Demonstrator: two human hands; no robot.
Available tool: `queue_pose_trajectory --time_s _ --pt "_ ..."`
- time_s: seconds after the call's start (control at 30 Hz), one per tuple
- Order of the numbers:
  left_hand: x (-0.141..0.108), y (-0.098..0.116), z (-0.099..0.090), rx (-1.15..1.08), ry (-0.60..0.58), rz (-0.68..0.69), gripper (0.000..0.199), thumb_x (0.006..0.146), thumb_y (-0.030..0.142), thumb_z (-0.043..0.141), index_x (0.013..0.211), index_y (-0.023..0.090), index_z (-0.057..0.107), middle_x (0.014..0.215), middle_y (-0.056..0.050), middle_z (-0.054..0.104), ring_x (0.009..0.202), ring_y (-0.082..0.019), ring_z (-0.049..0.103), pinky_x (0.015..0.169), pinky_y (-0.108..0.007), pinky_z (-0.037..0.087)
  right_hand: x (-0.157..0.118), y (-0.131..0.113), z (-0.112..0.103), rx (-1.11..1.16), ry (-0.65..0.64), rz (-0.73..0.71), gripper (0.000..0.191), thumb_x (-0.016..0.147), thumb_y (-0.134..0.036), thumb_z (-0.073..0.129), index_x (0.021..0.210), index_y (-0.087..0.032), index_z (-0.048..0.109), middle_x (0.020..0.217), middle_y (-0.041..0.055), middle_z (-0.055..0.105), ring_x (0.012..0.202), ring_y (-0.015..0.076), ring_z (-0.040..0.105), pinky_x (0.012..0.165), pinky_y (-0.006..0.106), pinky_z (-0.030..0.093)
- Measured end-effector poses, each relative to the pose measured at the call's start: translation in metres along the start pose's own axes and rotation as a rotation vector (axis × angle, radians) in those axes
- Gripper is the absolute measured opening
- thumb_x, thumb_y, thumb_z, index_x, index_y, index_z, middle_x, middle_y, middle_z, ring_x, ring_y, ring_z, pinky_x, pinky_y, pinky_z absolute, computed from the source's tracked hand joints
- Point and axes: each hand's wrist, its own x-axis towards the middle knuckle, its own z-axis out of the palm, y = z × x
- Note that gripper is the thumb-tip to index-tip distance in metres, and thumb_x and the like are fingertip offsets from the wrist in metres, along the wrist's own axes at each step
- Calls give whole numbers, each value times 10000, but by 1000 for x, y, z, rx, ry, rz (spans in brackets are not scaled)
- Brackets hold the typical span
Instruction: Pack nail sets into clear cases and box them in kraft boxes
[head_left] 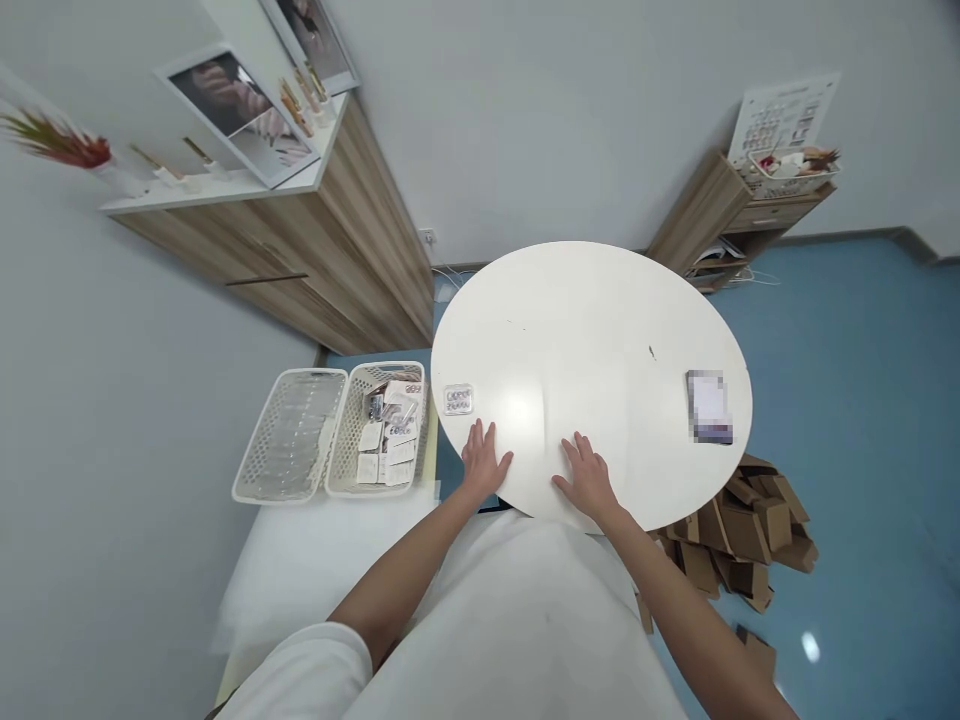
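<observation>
Clear case, on table, just beyond left hand

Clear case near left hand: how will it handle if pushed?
The clear case looks like thin plastic, so probably light and fairly stiff. It lies flat on the smooth-looking white table, so it would likely slide rather than tip.

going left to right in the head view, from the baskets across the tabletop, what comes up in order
White basket of clear plastic pieces, white basket of packets, small clear case, left hand, right hand, blurred-out rectangular item.
</observation>
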Motion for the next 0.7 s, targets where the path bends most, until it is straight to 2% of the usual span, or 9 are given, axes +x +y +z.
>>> queue_pose_trajectory --time_s 0.2,0.27,0.33,0.5,0.6,0.7 --pt "26 -51 -39 -264 151 -183 681 735 295 537 1328 155 235 1435 -121 150 1319 -246 112 1062 -387 147 42 -63 -2 154 -189 -136 631 753 -371 500 1319 -200 281 1389 102 289 1249 237 307 979 387 285" --pt "38 -63 -47 -343 147 -226 692 717 220 536 1333 162 226 1425 -104 196 1313 -225 151 1066 -354 166 62 -85 -1 257 -224 -153 626 740 -383 515 1302 -190 319 1362 104 335 1224 235 346 979 376 300" --pt "48 -71 -52 -415 112 -266 710 710 174 519 1344 162 200 1412 -105 234 1300 -222 200 1052 -349 212 81 -105 1 374 -226 -110 628 722 -407 535 1278 -173 359 1327 110 382 1204 235 373 987 377 300" --pt "64 -79 -55 -586 13 -309 728 708 131 496 1357 154 168 1403 -122 256 1276 -225 268 994 -329 313 110 -137 11 702 -213 41 702 669 -438 593 1282 -200 347 1363 94 332 1226 234 347 963 376 347" --pt "66 -77 -55 -615 0 -309 717 696 123 513 1347 160 213 1387 -113 296 1260 -231 300 972 -323 342 115 -145 15 875 -235 44 735 654 -387 621 1303 -239 309 1384 67 308 1238 228 334 937 371 383" --pt "64 -72 -54 -610 1 -310 699 690 117 521 1334 164 253 1360 -104 346 1228 -227 354 952 -313 366 115 -150 17 985 -278 72 759 645 -342 637 1314 -228 296 1392 71 296 1249 226 319 957 377 369"
